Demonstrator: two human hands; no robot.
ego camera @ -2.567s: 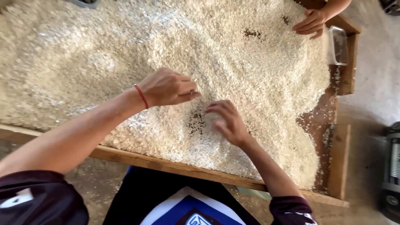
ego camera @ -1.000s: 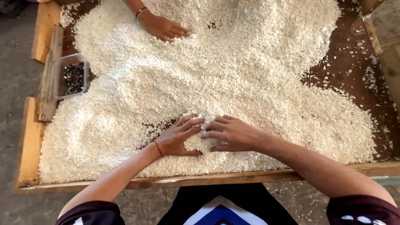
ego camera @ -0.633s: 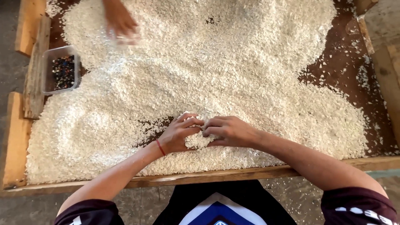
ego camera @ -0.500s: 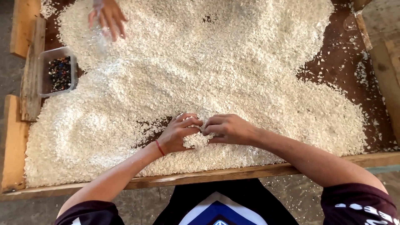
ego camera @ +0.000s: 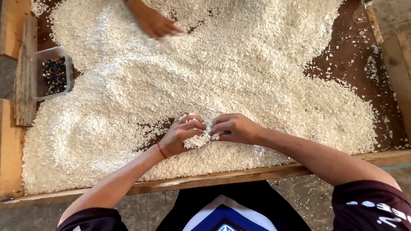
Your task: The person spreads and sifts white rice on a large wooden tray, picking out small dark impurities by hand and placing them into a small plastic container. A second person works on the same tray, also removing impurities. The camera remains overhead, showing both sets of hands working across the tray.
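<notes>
Left hand (ego camera: 179, 137) and right hand (ego camera: 233, 127) meet at frame centre, fingers curled, pinching a clump of white flakes (ego camera: 198, 139) near the tray's wooden front edge (ego camera: 239, 174). Bare brown tray floor (ego camera: 342, 55) shows upper right. Another person's hand (ego camera: 155, 22) sweeps flakes at top; a plastic tub (ego camera: 51, 73) sits at left.

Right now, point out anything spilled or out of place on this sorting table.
White plastic flakes lie scattered thinly over the bare brown wooden tabletop at the right, away from the main heap. Nothing else stands out.
</notes>
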